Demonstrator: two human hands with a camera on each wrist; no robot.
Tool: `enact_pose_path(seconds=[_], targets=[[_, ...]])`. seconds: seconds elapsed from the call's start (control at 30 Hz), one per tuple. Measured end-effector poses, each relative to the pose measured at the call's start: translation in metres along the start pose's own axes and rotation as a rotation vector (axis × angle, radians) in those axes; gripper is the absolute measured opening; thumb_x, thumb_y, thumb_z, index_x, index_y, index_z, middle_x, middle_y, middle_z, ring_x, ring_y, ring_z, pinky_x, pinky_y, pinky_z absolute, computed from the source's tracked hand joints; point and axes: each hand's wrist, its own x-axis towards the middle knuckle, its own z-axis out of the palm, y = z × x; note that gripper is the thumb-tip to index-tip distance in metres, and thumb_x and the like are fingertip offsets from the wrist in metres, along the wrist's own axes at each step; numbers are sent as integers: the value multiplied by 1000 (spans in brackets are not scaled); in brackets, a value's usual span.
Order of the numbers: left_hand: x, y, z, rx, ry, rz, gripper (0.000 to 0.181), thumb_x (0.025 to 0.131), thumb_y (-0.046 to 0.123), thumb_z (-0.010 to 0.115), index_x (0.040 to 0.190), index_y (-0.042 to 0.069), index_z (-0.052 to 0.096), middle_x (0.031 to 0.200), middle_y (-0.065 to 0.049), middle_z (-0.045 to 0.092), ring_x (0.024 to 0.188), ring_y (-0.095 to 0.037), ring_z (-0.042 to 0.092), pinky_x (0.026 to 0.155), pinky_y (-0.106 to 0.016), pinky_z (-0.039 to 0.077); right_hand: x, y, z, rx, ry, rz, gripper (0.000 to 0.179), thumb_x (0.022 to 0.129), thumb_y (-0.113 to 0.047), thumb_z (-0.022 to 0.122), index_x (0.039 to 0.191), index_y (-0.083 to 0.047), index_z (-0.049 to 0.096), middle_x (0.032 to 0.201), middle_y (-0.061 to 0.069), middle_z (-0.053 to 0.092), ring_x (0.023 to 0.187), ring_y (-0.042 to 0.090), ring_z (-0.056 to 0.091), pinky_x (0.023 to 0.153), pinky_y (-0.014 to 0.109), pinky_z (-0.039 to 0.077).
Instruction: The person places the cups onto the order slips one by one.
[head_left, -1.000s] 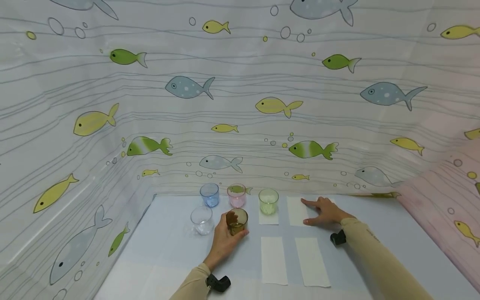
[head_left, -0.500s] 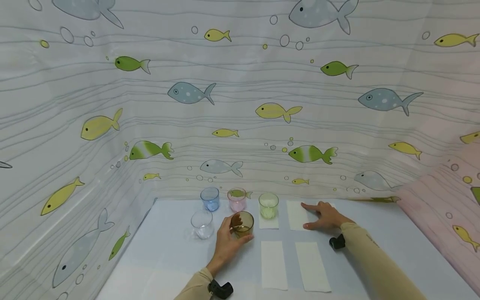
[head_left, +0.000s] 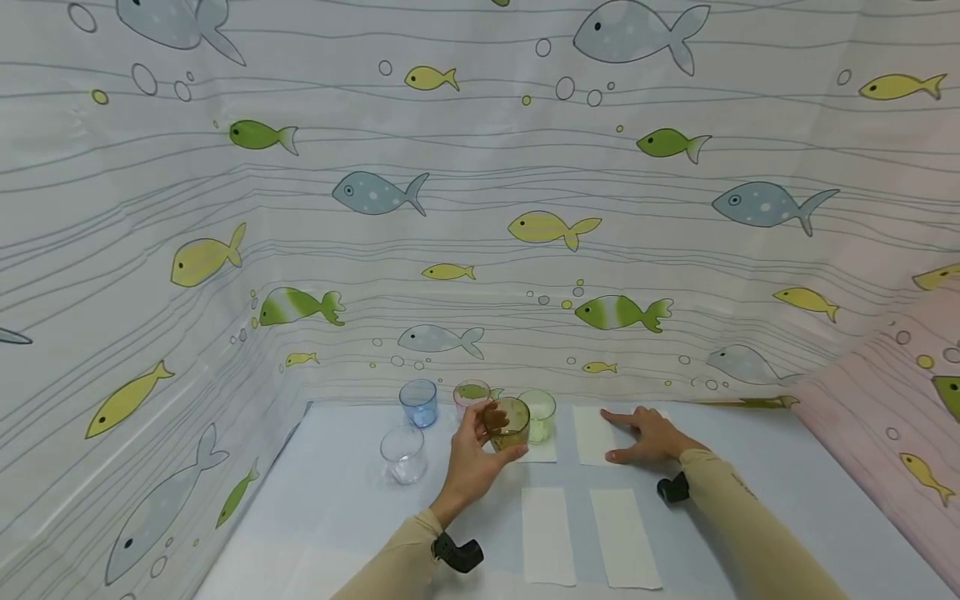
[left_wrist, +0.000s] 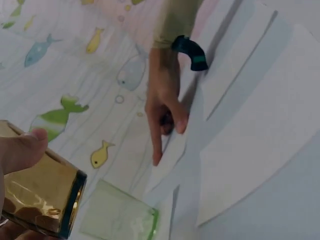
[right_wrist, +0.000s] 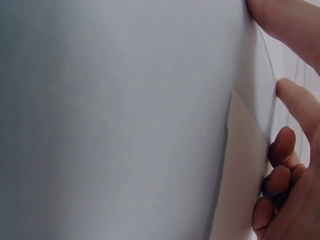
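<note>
My left hand [head_left: 472, 468] grips an amber glass [head_left: 513, 433] round its side, held up in front of the pink glass [head_left: 463, 401] and the green glass [head_left: 543, 421]. In the left wrist view the amber glass [left_wrist: 45, 192] is tilted by the camera angle, thumb across it. The green glass stands on a white paper strip [head_left: 545, 455]. My right hand [head_left: 652, 437] rests at another white strip [head_left: 592, 435], with index finger and thumb stretched out to it. The right wrist view shows the remaining fingers [right_wrist: 276, 181] of that hand curled.
On the left of the table [head_left: 315, 500] stand a blue glass [head_left: 418, 407] and a clear glass [head_left: 403, 458]. Two more white strips lie nearer me, a left strip [head_left: 548, 537] and a right strip [head_left: 626, 540]. A fish-patterned curtain [head_left: 480, 192] encloses the table.
My left hand has raised the amber glass off the table and carried it right and away from me, in front of the green glass. My right hand has stayed at its strip.
</note>
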Motion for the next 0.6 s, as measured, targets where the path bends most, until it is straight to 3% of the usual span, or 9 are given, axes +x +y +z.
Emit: enact_pose_path(seconds=[0.33,0.6], targets=[[29,21,28,-65,-67,-11,76,83,13,92,147,5,51,138,-17,66,131,-34,63,117,-47,50,1,0,0,2,-1,-9,94,79,-59,88,157,-20,52,90,6,44,84,22,35,70,36,27],[50,17,59,-166,-154,-53,74,88,8,87,151,3,49,143,-17,62,133,-35,62,118,-43,49,3,1,0,-11,-2,4,96,79,-62,87,158,-20,51,90,7,45,83,22,36,69,36,27]])
